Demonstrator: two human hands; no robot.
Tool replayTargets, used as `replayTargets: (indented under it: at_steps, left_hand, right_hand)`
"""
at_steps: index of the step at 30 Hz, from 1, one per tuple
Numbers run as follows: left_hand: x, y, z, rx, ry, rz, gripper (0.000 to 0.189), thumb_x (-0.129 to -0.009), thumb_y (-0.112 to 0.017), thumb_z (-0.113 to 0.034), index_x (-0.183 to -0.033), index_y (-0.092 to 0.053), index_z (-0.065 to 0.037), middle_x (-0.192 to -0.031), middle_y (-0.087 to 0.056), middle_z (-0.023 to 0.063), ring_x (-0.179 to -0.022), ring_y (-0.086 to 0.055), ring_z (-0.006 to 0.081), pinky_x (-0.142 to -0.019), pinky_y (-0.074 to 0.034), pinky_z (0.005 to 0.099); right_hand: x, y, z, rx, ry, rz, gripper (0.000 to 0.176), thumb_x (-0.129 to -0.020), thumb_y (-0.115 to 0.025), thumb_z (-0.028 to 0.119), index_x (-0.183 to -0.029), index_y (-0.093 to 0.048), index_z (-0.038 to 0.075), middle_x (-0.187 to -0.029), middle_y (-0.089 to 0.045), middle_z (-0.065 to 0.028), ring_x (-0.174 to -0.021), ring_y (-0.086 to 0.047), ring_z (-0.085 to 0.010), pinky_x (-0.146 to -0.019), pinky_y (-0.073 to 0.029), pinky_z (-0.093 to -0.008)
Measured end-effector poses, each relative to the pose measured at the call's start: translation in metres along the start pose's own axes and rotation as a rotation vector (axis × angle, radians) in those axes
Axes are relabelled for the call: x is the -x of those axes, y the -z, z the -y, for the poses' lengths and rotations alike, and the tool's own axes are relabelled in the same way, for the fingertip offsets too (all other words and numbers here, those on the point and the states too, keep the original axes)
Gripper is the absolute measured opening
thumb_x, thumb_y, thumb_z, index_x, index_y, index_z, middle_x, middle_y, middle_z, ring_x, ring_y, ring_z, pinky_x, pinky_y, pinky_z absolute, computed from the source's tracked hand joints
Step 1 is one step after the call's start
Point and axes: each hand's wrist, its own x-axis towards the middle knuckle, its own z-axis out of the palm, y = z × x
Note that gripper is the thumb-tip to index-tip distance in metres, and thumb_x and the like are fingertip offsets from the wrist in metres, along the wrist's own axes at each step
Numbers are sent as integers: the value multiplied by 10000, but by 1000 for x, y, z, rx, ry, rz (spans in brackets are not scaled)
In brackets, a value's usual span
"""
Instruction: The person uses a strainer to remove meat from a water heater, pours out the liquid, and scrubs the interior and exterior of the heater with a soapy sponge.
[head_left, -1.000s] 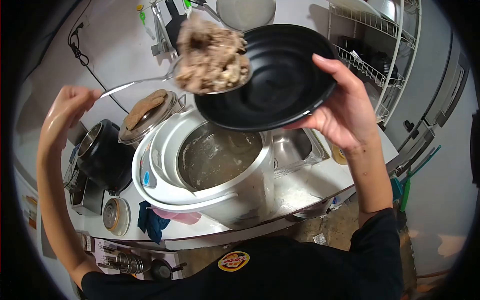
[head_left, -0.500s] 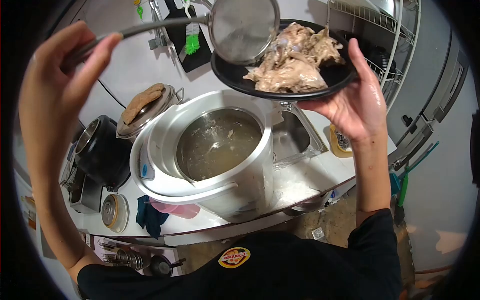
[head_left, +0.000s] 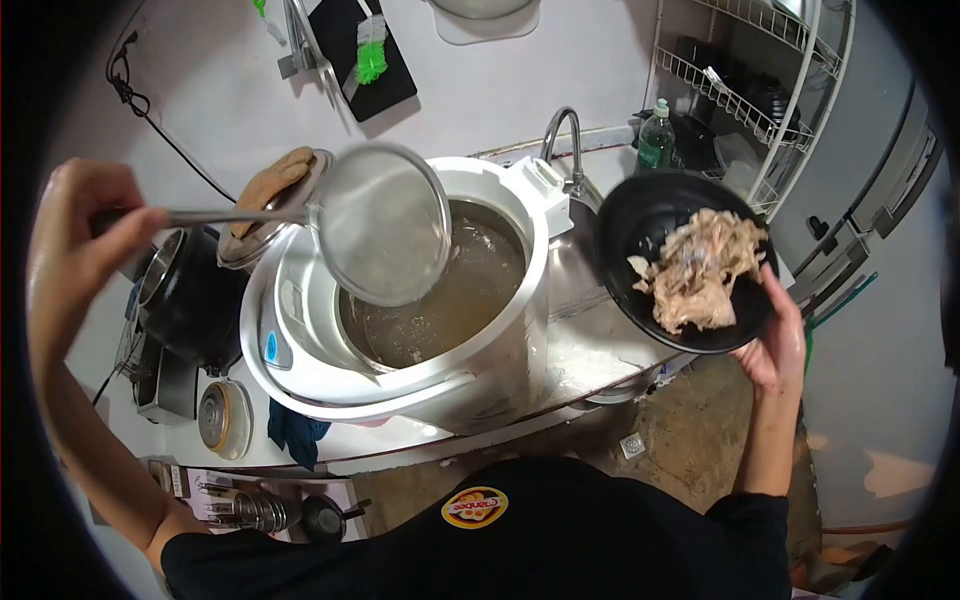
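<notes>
My left hand point(head_left: 95, 235) is closed round the handle of a mesh strainer point(head_left: 385, 225), whose round bowl hangs over the left part of a large white pot point(head_left: 500, 350). Cloudy brownish liquid point(head_left: 460, 310) with small floating bits lies inside that pot. On the right, my right hand point(head_left: 772, 340) grips the rim of a black plate point(head_left: 625, 225) from below. Pieces of cooked meat point(head_left: 700, 280), pale brown and wet-looking, rest on the plate, which is tilted toward me. Strainer and plate are apart, and no meat shows in the strainer.
Behind the plate are a sink with a faucet point(head_left: 570, 150) and a green bottle point(head_left: 655, 135). A wire rack point(head_left: 730, 100) stands back right. Left of the white pot are a black pot point(head_left: 200, 310), a lid with a brown cloth point(head_left: 270, 190) and a dark blue cloth point(head_left: 295, 432).
The strainer has moved away from the plate, down and left over the pot. My right hand has carried the plate of meat right and lower. The view has shifted slightly.
</notes>
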Motion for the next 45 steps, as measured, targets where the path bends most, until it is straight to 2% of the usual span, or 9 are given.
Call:
replayTargets:
  at_steps: [2, 4, 5, 12, 20, 31, 40, 41, 45]
  left_hand:
    - [3, -22, -39, -150, -282, -122, 214, -716, -734, -129, -767, -555, -23, -710, -562, 85, -614, -561, 223, -617, -441, 331]
    - [-13, -24, -91, -220, -22, 359, 162, -707, -715, -115, -750, -587, -25, -656, -573, 133, -626, -568, 295, -639, -450, 369]
    - [-9, -35, -100, -219, -206, 193, 139, -703, -689, -98, -692, -583, -8, -655, -575, 145, -609, -568, 326, -602, -422, 407]
    - [-16, -89, -118, -264, -544, 331, 95, -723, -598, -62, -782, -672, -66, -673, -609, 91, -631, -613, 253, -594, -482, 363]
    - [-34, -124, -116, -237, -708, 585, 63, -711, -613, -86, -710, -665, -52, -604, -599, 119, -591, -596, 286, -587, -474, 384]
    - [-32, -123, -108, 221, -598, 656, 84, -670, -678, -90, -745, -705, -63, -621, -620, 128, -595, -606, 290, -591, -469, 377]
    - [-39, -101, -89, 409, -185, 773, 137, -712, -651, -114, -787, -707, -14, -685, -645, 162, -628, -625, 287, -633, -489, 346]
    - [-35, -103, -77, 479, -174, 700, 116, -715, -657, -83, -778, -698, 5, -604, -617, 112, -508, -541, 146, -537, -439, 269]
    - [-25, -96, -41, 603, 56, 697, 123, -736, -633, -63, -739, -661, 57, -625, -619, 43, -576, -525, 61, -546, -421, 223]
  right_hand:
    - [2, 28, -12, 46, -64, -129, 449, -921, -468, 246, -1261, -432, -45, -1175, -572, -226, -949, -639, -368, -677, -584, -522]
    - [2, 53, -28, 65, -113, -224, 453, -875, -512, 202, -1244, -443, -52, -1154, -585, -221, -935, -646, -360, -679, -581, -527]
    - [0, 64, -38, 82, -128, -232, 466, -855, -522, 180, -1248, -439, -57, -1156, -582, -227, -935, -646, -358, -677, -583, -522]
    - [-14, 120, -98, 38, -163, -269, 423, -825, -504, 61, -1216, -419, -75, -1109, -574, -244, -902, -644, -373, -633, -583, -534]
    - [-28, 144, -129, 62, -161, -244, 457, -930, -506, 274, -1258, -425, -34, -1168, -571, -207, -955, -636, -350, -664, -585, -506]
    - [-39, 157, -136, 94, -108, -271, 532, -940, -491, 353, -1315, -360, -1, -1224, -529, -202, -1007, -616, -333, -650, -598, -474]
    - [-41, 167, -138, 122, -128, -241, 537, -922, -518, 381, -1288, -410, 4, -1223, -543, -185, -1003, -622, -326, -648, -597, -471]
    - [-41, 171, -138, 131, -136, -233, 535, -921, -518, 381, -1287, -412, 5, -1222, -545, -184, -1003, -622, -328, -650, -596, -473]
    - [-42, 175, -139, 116, -138, -242, 534, -919, -521, 381, -1293, -406, 17, -1227, -543, -185, -1004, -621, -337, -662, -594, -478]
